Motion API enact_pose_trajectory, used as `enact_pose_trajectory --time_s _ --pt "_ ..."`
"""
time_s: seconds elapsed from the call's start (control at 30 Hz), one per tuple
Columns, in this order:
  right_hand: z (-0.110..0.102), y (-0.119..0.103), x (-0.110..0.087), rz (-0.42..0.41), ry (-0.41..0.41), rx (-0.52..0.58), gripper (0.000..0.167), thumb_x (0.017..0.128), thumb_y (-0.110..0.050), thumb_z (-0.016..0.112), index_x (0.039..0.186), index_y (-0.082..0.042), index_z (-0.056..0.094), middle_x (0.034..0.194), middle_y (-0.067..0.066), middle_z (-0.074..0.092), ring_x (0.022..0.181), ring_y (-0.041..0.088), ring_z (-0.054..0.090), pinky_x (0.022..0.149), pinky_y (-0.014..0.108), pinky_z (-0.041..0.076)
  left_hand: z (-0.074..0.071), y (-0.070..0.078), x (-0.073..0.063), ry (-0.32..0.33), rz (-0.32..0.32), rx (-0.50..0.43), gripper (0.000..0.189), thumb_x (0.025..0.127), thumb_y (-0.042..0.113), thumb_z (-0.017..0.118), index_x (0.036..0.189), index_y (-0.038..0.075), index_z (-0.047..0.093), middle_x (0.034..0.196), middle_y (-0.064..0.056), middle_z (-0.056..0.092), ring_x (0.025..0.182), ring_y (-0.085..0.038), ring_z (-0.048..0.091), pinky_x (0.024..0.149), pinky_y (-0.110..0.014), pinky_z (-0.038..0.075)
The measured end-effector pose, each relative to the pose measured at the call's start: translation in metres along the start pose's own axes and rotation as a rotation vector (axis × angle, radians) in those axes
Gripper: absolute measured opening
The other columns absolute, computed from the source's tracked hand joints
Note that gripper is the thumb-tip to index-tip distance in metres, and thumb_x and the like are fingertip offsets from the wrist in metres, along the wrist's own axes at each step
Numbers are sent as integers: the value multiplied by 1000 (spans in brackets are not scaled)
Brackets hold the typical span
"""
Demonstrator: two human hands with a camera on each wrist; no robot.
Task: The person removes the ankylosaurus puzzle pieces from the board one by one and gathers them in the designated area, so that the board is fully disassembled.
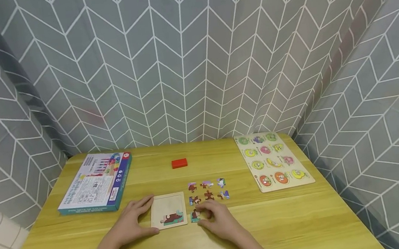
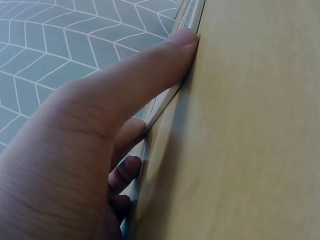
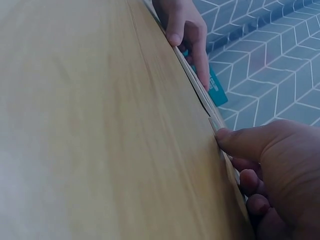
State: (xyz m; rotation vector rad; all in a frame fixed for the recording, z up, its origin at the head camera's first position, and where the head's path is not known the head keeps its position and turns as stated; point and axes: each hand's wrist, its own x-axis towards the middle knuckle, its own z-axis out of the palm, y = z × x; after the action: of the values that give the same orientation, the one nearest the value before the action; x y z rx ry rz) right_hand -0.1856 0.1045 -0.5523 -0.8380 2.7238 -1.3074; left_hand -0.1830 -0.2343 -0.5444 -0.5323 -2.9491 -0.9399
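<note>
A square wooden puzzle tray [image 1: 162, 206] lies on the table with a few joined brown and teal pieces [image 1: 173, 217] along its lower right. My left hand [image 1: 132, 223] grips the tray's left side, thumb at the near corner and index finger at the far one. In the left wrist view the thumb [image 2: 150, 70] presses against the tray's edge. Just right of the tray, my right hand [image 1: 219, 221] pinches a brown and teal jigsaw piece [image 1: 194, 216] at table level. Beyond that hand lie several loose jigsaw pieces [image 1: 209, 195] in rows.
A red block [image 1: 179, 163] lies farther back on the wooden table [image 1: 290, 221]. On the left is a flat puzzle box [image 1: 91, 187]; on the right, a wooden board with fruit and vegetable pictures [image 1: 273, 161]. A patterned grey curtain [image 1: 176, 61] hangs behind the table.
</note>
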Motion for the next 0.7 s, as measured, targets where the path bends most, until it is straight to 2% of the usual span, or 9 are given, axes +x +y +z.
enact_pose_trajectory --time_s 0.2,0.43,0.53,0.7 --pt "-1 0 -1 -5 -2 3 37 93 -10 82 129 -9 73 117 -1 71 86 2 53 77 22 52 1 0 -1 1 11 9 109 73 67 89 159 10 51 165 -10 47 119 -23 47 102 -56 46" --pt "-7 -6 1 10 -9 12 38 92 -12 83 129 -6 72 109 -2 68 86 4 55 77 22 53 2 0 -1 -1 -1 3 109 73 66 89 159 11 51 166 -9 46 122 -25 47 104 -58 45" --pt "-15 -17 9 7 -13 23 38 94 -12 81 131 -4 71 111 4 69 87 7 57 76 22 53 2 1 -1 -6 -7 4 109 73 66 89 159 11 51 166 -9 46 124 -28 47 105 -60 44" --pt "-24 -44 35 -50 -22 -10 37 96 -9 79 132 -2 71 118 12 70 85 7 59 73 21 51 2 1 -1 -4 -7 5 109 73 65 89 159 11 51 166 -10 46 124 -27 47 104 -60 44"
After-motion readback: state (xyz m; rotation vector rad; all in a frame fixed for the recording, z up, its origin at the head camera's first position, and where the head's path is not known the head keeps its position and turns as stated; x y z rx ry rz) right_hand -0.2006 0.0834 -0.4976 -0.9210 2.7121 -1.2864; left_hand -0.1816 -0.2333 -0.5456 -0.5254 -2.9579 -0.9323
